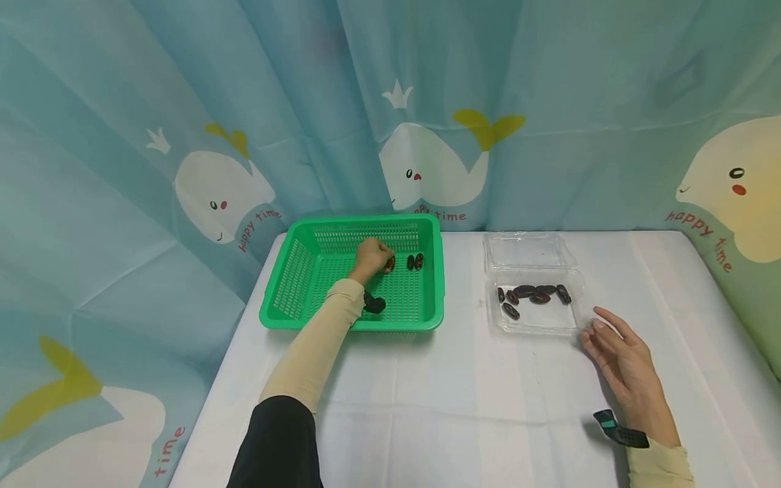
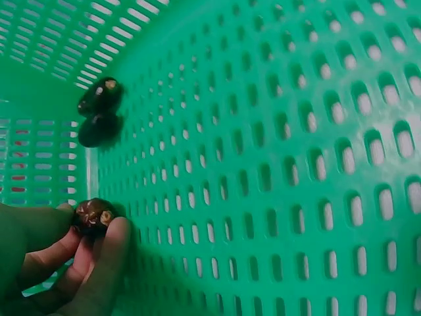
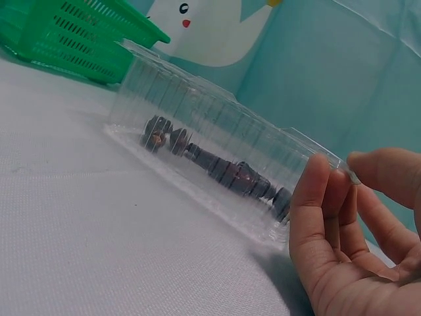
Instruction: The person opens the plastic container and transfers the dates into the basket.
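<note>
My left hand point(image 1: 369, 259) is down inside the green plastic basket point(image 1: 350, 324), pinching a dark brown date point(image 2: 93, 216) between thumb and fingers close to the basket floor. Two more dates point(image 1: 418, 261) lie side by side to its right, near the basket's right wall. Over at the right, my right hand point(image 1: 628, 366) pinches the near right rim of a clear plastic box point(image 3: 171, 85). Several dates point(image 1: 539, 298) lie on the bottom of this box. Its transparent lid point(image 1: 527, 251) is folded back behind it.
A white cloth point(image 1: 451, 407) covers the table. Behind it hangs a blue curtain point(image 1: 567, 169) with whale prints, which also runs down the left side. The basket's back rim is close to this curtain. A dark strap point(image 1: 621, 430) is on the right wrist.
</note>
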The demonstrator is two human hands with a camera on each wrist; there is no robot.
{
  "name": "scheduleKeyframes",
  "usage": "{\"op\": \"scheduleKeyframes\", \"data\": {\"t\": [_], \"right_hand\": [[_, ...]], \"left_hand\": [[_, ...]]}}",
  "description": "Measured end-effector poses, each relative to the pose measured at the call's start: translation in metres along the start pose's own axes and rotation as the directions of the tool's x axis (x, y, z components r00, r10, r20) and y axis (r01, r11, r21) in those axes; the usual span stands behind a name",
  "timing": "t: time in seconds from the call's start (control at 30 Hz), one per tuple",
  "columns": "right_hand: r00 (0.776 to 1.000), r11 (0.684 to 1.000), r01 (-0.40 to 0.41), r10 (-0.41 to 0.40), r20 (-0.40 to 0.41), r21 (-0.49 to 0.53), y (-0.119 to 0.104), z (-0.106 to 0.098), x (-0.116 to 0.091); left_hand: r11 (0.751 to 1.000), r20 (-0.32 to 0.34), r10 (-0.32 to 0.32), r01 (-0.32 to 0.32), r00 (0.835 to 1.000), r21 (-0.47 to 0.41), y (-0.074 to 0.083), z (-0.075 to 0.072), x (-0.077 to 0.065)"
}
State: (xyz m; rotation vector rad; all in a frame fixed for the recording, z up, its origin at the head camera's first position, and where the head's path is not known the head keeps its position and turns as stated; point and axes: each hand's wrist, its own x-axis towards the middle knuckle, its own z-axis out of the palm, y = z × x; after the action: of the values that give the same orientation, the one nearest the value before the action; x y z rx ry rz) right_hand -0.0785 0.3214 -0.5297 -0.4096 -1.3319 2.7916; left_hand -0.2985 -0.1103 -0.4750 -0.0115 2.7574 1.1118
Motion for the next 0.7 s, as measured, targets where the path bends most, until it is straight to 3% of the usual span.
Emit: {"op": "scheduleKeyframes", "data": {"t": [0.57, 0.7], "right_hand": [[1.0, 1.0, 0.004, -0.004, -0.006, -0.015, 0.0003, -0.0015, -0.0002], [1.0, 1.0, 0.003, -0.003, -0.007, -0.013, 0.0009, -0.0017, 0.0002]], "left_hand": [[0.995, -0.016, 0.066, -0.065, 0.998, 0.071, 0.0002, 0.0023, 0.0018], [0.99, -0.002, 0.066, -0.065, 0.998, 0.128, 0.0008, 0.0007, 0.0036]]}}
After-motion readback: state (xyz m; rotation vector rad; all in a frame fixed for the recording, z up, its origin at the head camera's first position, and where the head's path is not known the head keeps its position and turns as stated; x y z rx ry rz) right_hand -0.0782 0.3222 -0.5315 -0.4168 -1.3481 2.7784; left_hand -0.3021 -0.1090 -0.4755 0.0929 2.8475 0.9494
